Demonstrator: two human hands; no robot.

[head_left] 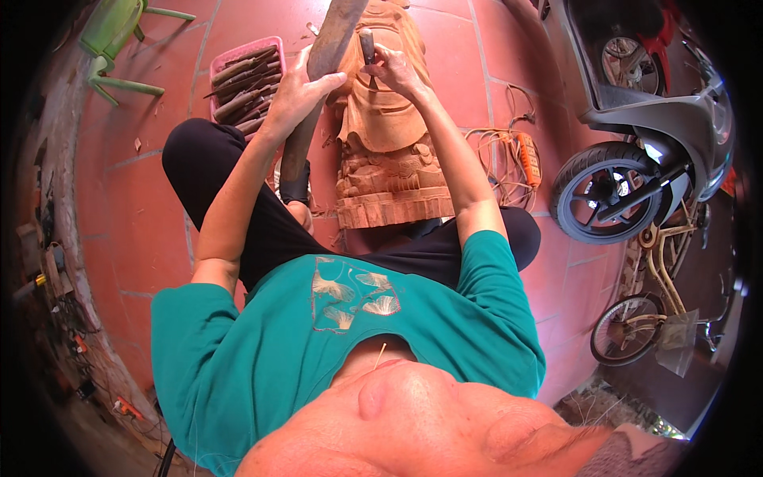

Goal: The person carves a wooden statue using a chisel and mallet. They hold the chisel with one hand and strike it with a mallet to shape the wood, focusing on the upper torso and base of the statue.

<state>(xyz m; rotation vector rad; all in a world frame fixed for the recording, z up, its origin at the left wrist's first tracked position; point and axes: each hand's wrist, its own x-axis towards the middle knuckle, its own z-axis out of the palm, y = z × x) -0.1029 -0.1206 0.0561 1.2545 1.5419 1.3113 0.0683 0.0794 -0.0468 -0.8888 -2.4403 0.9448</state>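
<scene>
A carved wooden figure [381, 119] lies on the tiled floor between my bent legs, its ridged base toward me. My left hand [302, 94] is closed around a long, thick wooden club [332, 40] that slants across the figure's left side. The club's far end runs out of the picture at the top. With its fingers closed, my right hand [397, 70] holds a chisel [367, 46] upright over the figure's robe folds. The chisel's handle is dark, and its tip seems to meet the wood, though I cannot tell for sure.
Left of the figure stands a pink basket [216, 67] with several carving tools [246, 79]. An orange power strip [528, 159] with coiled cord lies to the right. Beyond it are a motorbike [612, 191] and a bicycle [628, 326]. A green plastic chair [111, 32] is far left.
</scene>
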